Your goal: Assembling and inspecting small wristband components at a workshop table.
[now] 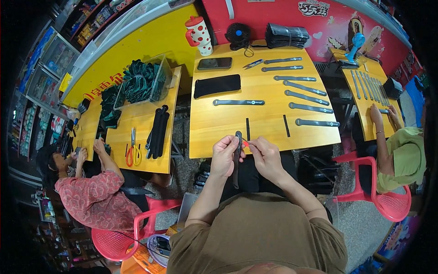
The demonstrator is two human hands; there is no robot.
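Counting, we recorded one dark strap [236, 168] gripped in the left hand [225, 155], one red item [246, 144] pinched in the right hand [267, 156], and eight grey straps [239, 102] and two black strips [286, 126] on the tabletop [214, 128].

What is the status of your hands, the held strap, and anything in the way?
Left hand: fingers closed on strap. Right hand: fingers pinching small red thing beside it. Strap at table's near edge. Nearest ahead: black strip.
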